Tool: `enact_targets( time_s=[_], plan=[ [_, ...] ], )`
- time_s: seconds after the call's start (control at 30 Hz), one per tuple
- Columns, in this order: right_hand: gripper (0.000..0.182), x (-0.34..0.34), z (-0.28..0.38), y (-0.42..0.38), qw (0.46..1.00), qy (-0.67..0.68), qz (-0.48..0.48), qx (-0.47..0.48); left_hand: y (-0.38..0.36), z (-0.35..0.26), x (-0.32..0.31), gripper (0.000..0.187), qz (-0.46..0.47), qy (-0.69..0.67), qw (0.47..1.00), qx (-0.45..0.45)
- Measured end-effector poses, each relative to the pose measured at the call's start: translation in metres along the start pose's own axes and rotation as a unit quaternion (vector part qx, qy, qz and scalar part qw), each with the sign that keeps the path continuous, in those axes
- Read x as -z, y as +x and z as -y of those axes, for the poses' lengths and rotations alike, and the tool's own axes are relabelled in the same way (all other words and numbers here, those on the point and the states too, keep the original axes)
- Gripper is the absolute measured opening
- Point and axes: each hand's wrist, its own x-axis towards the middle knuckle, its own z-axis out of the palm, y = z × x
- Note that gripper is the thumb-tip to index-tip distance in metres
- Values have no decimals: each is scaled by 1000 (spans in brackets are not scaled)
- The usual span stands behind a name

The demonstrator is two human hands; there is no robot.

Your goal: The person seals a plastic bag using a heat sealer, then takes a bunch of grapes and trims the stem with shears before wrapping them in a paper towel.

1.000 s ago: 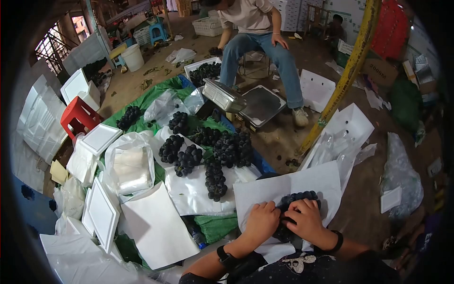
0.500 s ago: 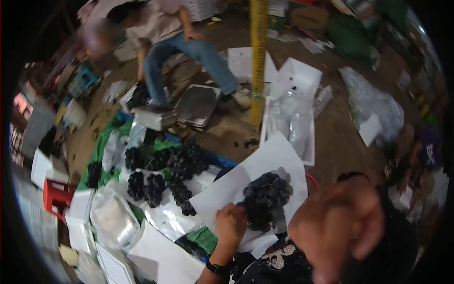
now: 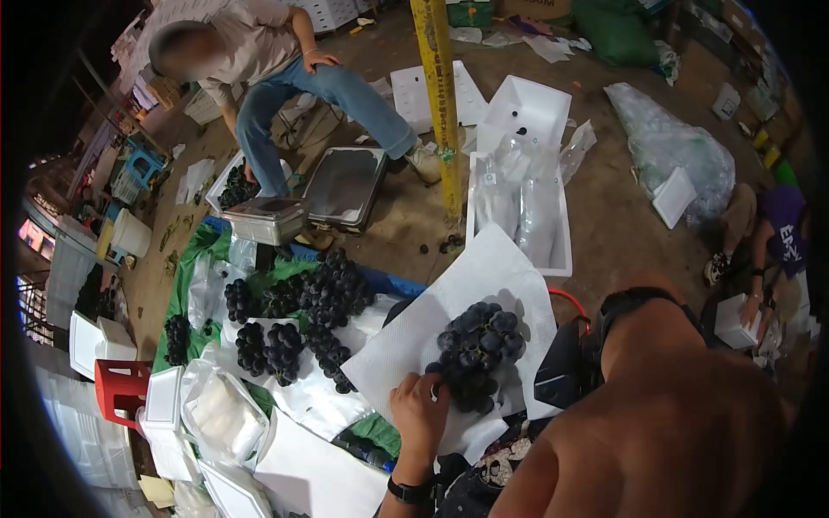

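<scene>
A bunch of dark grapes (image 3: pixel 479 344) lies on a sheet of white paper (image 3: pixel 432 302) in front of me. My left hand (image 3: pixel 419 414), with a dark band on its wrist, is closed at the bunch's left edge, a dark grape showing at its fingertips. Close to the camera at the lower right, my right hand (image 3: pixel 639 440) shows mostly its back; its fingers are hidden, and whether it holds anything cannot be seen. More dark grape bunches (image 3: pixel 332 289) lie to the left on clear plastic and a green sheet.
Left of me stand white foam boxes (image 3: pixel 164 401), a plastic-lined box (image 3: pixel 223 410) and a red stool (image 3: pixel 121 384). Ahead are a yellow pole (image 3: pixel 438 112), a scale (image 3: pixel 345 186) and a foam box of plastic packs (image 3: pixel 522 203). One person sits ahead; another crouches at right.
My right hand has moved lower and nearer the camera, its fingers no longer visible. My left hand stays at the bunch's edge. The view has shifted slightly.
</scene>
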Motion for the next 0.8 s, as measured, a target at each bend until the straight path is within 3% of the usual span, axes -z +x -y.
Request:
enact_targets(
  time_s=[0.17, 0.23, 0.27, 0.33, 0.37, 0.4, 0.43, 0.53, 0.67, 0.8],
  plan=[
    [10, 7, -15, 13, 999, -33, -6, -24, 3, -8, 7, 10, -8, -8, 1000, -4],
    [8, 11, -28, 13, 993, -86, -34, -67, 6, -4, 5, 10, -54, 40, 997, -49],
    [8, 14, -37, 7, 981, -150, -59, -112, 3, -2, 1, 10, -72, 60, 994, -62],
    [8, 22, -73, -21, 920, -300, -84, -237, 1, 4, -11, 13, -126, -49, 991, -7],
    [9, 19, -96, -44, 875, -377, -64, -297, -1, 5, -8, 15, -5, -75, 995, 72],
    [12, 15, -114, -68, 832, -456, -48, -311, -1, 6, -6, 15, -24, -65, 997, 29],
    [15, 10, -128, -90, 785, -535, -33, -312, 0, 0, 2, 13, -40, -96, 993, 56],
    [23, -7, -147, -132, 750, -585, -20, -309, -10, 3, 3, 13, -105, -123, 984, 69],
    [32, -26, -149, -143, 715, -600, 21, -357, -24, 7, -5, 17, -116, -131, 984, 21],
    [30, -31, -150, -147, 698, -620, 30, -358, -30, 7, -8, 21, -105, -103, 989, 2]
  ],
)
